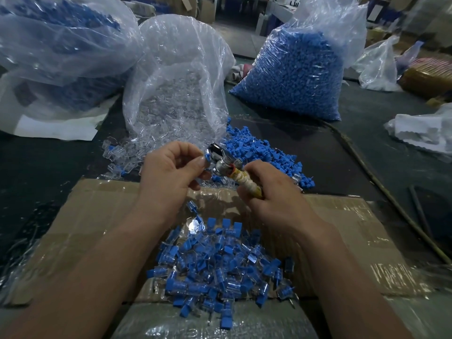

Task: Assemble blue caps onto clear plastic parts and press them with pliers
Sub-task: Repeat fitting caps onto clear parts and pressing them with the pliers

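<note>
My left hand [168, 172] pinches a small blue cap on a clear part [207, 158] between thumb and forefinger. My right hand [271, 192] grips the taped yellow handles of the pliers [234, 171], whose metal jaws sit around that capped part. Below the hands, a heap of assembled blue-and-clear pieces [220, 267] lies on a taped cardboard box [97, 211]. Loose blue caps [259, 150] are piled just beyond the pliers. Clear plastic parts [127, 155] spill out of an open bag [171, 94].
A full bag of blue caps [293, 77] stands at back right and another large bag [56, 50] at back left. A long thin rod [381, 187] runs across the dark tabletop on the right. White plastic bags [420, 130] lie at the right edge.
</note>
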A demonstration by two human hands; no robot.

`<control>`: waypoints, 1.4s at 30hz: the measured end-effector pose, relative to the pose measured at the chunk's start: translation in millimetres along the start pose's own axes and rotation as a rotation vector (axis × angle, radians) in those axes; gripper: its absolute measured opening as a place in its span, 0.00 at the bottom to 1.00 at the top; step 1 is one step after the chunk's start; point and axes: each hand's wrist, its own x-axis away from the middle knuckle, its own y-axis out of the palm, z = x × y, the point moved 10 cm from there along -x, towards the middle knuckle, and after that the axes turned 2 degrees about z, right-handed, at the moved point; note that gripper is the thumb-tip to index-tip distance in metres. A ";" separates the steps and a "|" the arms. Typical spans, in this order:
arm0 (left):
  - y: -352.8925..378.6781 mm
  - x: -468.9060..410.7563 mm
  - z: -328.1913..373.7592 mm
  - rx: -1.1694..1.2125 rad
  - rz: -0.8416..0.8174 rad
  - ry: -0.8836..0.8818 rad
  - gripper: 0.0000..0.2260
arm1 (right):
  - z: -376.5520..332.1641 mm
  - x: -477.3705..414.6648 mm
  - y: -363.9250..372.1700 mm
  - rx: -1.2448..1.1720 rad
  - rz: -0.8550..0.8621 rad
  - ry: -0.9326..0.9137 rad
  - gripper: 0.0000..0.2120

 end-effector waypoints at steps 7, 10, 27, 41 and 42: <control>-0.9 0.6 -0.3 -0.057 0.018 0.061 0.11 | -2.3 -0.3 -1.5 0.004 0.025 -0.016 0.09; -2.2 1.7 0.9 -0.072 0.034 0.078 0.11 | -3.9 -0.2 -2.3 -0.007 0.044 -0.016 0.08; 2.1 5.1 5.7 0.096 -0.108 -0.041 0.05 | 17.5 -3.4 -5.5 0.105 -0.002 -0.004 0.10; 64.4 43.4 -9.0 -0.077 -0.779 -0.140 0.05 | 22.6 -3.0 13.8 0.134 -0.151 0.035 0.25; 57.9 35.7 -12.2 -0.077 -0.681 -0.154 0.04 | 23.5 -2.7 15.8 0.141 -0.164 0.031 0.27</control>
